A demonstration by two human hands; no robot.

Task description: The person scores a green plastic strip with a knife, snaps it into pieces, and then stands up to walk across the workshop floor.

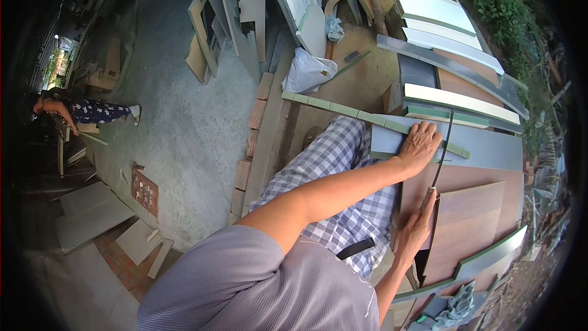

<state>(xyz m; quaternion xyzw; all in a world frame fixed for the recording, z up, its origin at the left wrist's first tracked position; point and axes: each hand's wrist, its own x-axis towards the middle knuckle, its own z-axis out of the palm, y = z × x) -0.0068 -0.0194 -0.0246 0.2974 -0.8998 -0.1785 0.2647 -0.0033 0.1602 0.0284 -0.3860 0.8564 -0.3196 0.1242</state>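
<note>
My left hand [419, 148] is closed over a long, narrow green strip [343, 109] with cross lines marked along it. It presses the strip down on a grey-blue board [484, 147]. My right hand [418, 225] grips the lower end of a long, thin dark blade [445, 144], possibly a saw; its handle is mostly hidden in the fingers. The blade lies across the strip just to the right of my left hand. One end of the strip sticks out past the board, above my knee.
Brown wood-grain panels [468, 227] and white boards [459, 103] are stacked on the right. A white bag [308, 70] sits near leaning panels [248, 12]. Blue cloth [456, 306] lies at lower right. Far left, another person [86, 110] bends over some pieces.
</note>
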